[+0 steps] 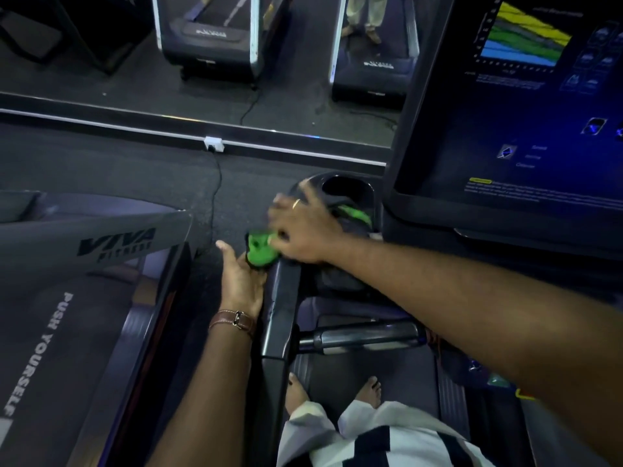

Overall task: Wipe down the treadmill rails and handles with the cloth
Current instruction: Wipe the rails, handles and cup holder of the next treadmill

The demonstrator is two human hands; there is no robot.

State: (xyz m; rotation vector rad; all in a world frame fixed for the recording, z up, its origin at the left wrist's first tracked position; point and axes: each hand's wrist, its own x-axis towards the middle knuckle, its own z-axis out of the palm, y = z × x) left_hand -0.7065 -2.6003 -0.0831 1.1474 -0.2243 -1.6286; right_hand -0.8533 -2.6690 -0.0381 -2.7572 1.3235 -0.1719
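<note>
A green cloth point(261, 249) lies bunched on the top of the treadmill's left rail point(281, 311), near the cup holder point(340, 190). My right hand point(305, 227) lies over the cloth with fingers spread and presses it onto the rail and console corner; it is blurred. More green cloth point(357, 214) shows past its knuckles. My left hand point(241, 281), with a brown watch strap at the wrist, rests against the outer side of the rail just below the cloth, its fingertips touching the cloth's lower edge. A chrome handle bar point(364, 338) juts inward from the rail.
The treadmill's lit console screen point(512, 112) fills the upper right. A neighbouring treadmill marked VIVA FITNESS point(114, 246) stands at left. A power cable point(215, 190) runs to a floor socket. My bare feet point(337, 392) stand on the belt. A mirror ahead reflects treadmills.
</note>
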